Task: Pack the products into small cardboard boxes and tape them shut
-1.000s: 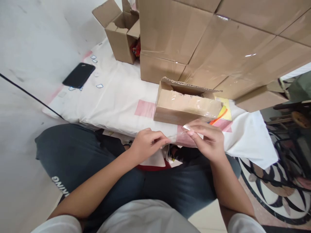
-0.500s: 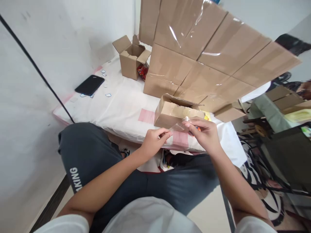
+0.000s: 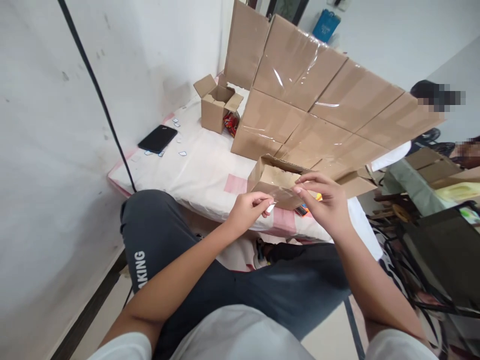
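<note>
My left hand (image 3: 250,212) pinches a small white piece (image 3: 270,206) between thumb and fingers, above the near edge of the white-covered surface. My right hand (image 3: 325,200) is curled, thumb and index fingertips close together. A faint clear plastic film seems to run from them toward the left hand; its outline is hard to make out. Just behind both hands stands an open cardboard box (image 3: 258,175) with its flaps up. Partly hidden by the right hand, a small orange and dark item (image 3: 302,209) lies against the box's front.
Behind the box rises a wall of plastic-wrapped cartons (image 3: 296,120). At left lie a black phone (image 3: 158,138) and scattered small paper pieces (image 3: 182,153). Another open carton (image 3: 213,112) stands beside a red packet (image 3: 231,122). A dark chair (image 3: 431,245) and other people are at right.
The white piece now shows in my left fingers. The clear film between my hands has become harder to see. My view has shifted, with the scene appearing lower and further right.
</note>
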Motion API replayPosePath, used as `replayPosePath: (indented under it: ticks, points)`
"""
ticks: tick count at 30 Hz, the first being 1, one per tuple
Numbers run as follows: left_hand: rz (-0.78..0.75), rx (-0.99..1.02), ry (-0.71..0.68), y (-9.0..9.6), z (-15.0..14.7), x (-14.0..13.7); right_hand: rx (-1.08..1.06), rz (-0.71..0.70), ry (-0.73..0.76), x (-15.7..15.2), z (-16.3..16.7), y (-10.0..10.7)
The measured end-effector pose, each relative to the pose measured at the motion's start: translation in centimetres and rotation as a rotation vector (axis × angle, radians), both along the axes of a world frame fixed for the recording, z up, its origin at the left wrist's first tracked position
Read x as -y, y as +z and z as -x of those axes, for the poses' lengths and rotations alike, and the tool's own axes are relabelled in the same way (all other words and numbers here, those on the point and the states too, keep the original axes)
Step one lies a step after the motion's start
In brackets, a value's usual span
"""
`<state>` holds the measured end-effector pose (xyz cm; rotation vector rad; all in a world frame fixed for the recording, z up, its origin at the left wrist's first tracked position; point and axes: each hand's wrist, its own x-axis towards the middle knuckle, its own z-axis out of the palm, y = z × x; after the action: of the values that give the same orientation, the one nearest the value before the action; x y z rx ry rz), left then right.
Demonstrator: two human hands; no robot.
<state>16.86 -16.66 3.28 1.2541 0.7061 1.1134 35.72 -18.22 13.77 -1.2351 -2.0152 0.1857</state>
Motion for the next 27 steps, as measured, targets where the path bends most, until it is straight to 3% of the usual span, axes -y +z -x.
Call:
replayPosePath:
  ticks: [4, 10, 18, 27]
  points:
    - [0.044, 0.059, 0.033, -0.5, -2.6, -1.5, -0.028, 0.028, -0.011, -4.7, -1.7, -0.7]
    - [0.009, 0.138, 0.11, 0.0, -6.1, -3.4, -0.013, 0.134, 0.106, -10.6, -4.5, -1.1]
    - [0.045, 0.103, 0.22, -2.2, -6.2, -3.4, -0.131, 0.425, -0.027, -12.2, -4.0, -5.2]
    - [-0.076, 0.006, 0.268, -3.6, -7.4, -3.4, -0.295, 0.604, -0.045, -13.6, -4.6, -6.2]
